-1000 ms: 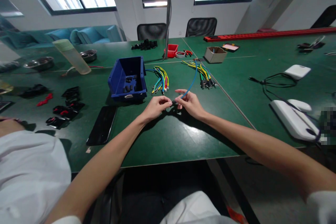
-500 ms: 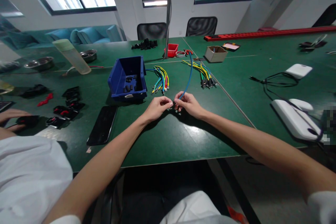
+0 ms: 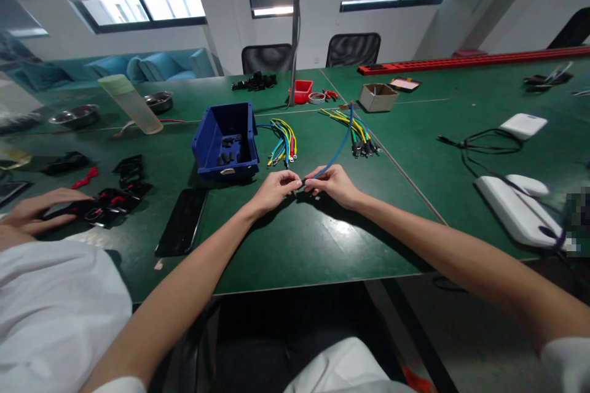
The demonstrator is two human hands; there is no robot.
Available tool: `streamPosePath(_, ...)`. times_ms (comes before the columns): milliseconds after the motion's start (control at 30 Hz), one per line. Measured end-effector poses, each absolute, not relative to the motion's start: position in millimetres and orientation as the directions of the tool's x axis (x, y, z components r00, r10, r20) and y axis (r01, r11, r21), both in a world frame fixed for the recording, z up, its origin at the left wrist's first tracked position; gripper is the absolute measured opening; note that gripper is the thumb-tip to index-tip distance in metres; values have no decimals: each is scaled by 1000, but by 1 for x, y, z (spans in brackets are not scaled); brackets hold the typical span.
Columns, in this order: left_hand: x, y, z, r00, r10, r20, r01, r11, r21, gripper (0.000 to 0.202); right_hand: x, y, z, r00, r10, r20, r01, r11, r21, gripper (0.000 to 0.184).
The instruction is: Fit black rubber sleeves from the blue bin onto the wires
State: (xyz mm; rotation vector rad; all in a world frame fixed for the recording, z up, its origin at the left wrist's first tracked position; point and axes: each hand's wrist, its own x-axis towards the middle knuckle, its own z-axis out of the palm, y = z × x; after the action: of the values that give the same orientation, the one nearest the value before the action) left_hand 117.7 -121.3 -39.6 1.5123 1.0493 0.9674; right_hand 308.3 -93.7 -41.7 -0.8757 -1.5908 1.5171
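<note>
My right hand (image 3: 337, 186) is closed on a blue cable (image 3: 341, 148), whose free end rises toward the back right. Opposite it, my left hand (image 3: 275, 190) pinches a small black sleeve (image 3: 303, 183) at the cable's near end; the fingertips hide most of it. The two hands almost meet just above the table. Behind them lies a bundle of cables (image 3: 284, 141) in blue, yellow, green and red, with metal lugs at the near ends. Another cable bundle (image 3: 362, 134), its near ends covered in black, lies farther right. Black sleeves lie inside a blue bin (image 3: 225, 171).
A phone (image 3: 182, 221) lies left of my forearm. A co-worker's hand (image 3: 46, 209) handles black parts at the far left. A metal pole (image 3: 295, 31), a red bin (image 3: 303, 91) and a cardboard box (image 3: 378, 99) stand farther back. White devices (image 3: 520, 212) with cords are at right.
The blue cable has tilted from nearly upright toward the right. A black sleeve now shows between my fingertips at its end. The co-worker's hand has moved right.
</note>
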Motion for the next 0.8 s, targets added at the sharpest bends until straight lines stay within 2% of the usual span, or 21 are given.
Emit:
streamPosePath(167,118,-121,-39,279,959,50,139,-92,986,28,308,-93,-45,-462,886,39,-6,41,-999,37)
streamPosePath(300,119,-121,-40,274,960,58,143,-100,985,30,306,-91,-48,-452,890,59,-73,29,-997,44)
streamPosePath(800,119,-121,-41,264,960,92,194,-146,970,29,307,-91,-43,-495,866,65,-62,39,-997,39)
